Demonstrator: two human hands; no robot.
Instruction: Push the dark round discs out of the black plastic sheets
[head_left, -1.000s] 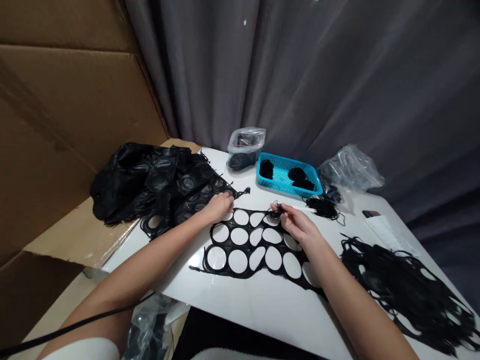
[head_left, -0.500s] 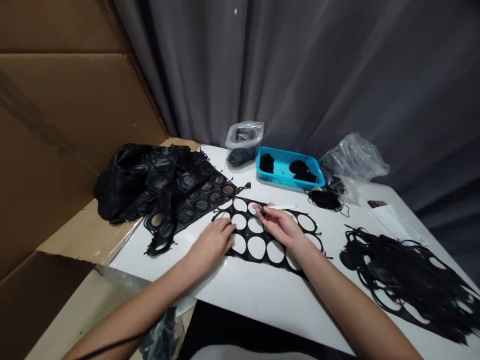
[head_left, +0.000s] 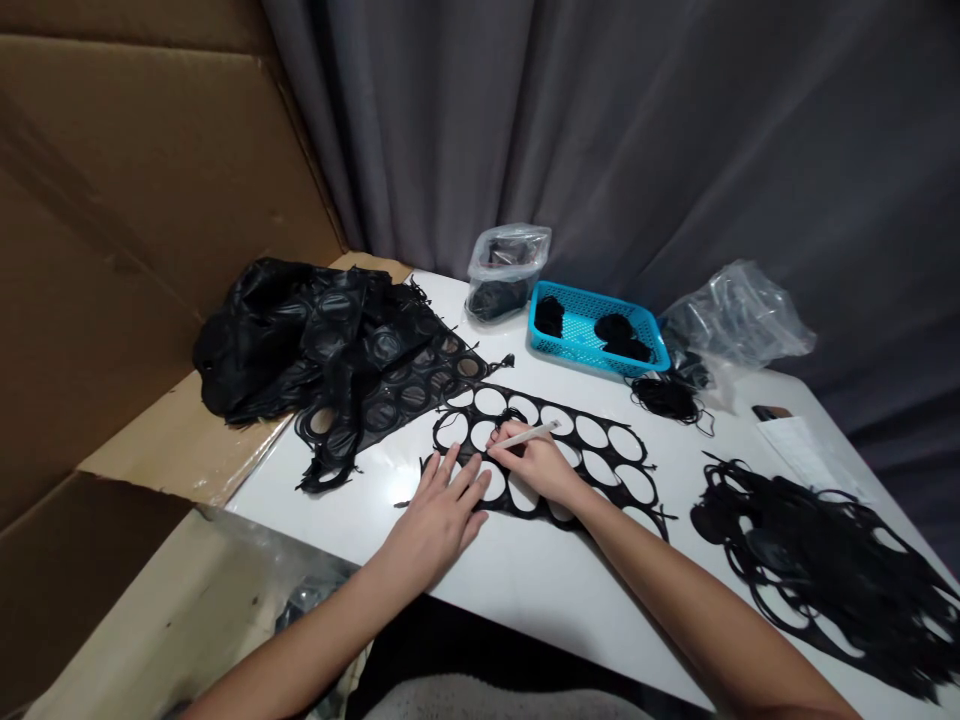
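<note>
A black sheet with rows of round holes lies flat on the white table. My left hand rests on the sheet's near left part, palm down with fingers spread. In my right hand is a thin white pen-like stick, pinched between thumb and fingers and slanting up to the right. Its lower tip is at the sheet, near a hole's rim. Thin black loops show just beyond the right fingers; whether they are held I cannot tell.
A pile of black perforated material lies at left. At the back stand a clear bag and a blue basket holding black bundles. Another plastic bag, black cords and a heap of black scraps are on the right.
My right hand has moved left and down onto the sheet, its stick now tilted to the sheet. The left fingers have spread out flat. The camera view has shifted slightly.
</note>
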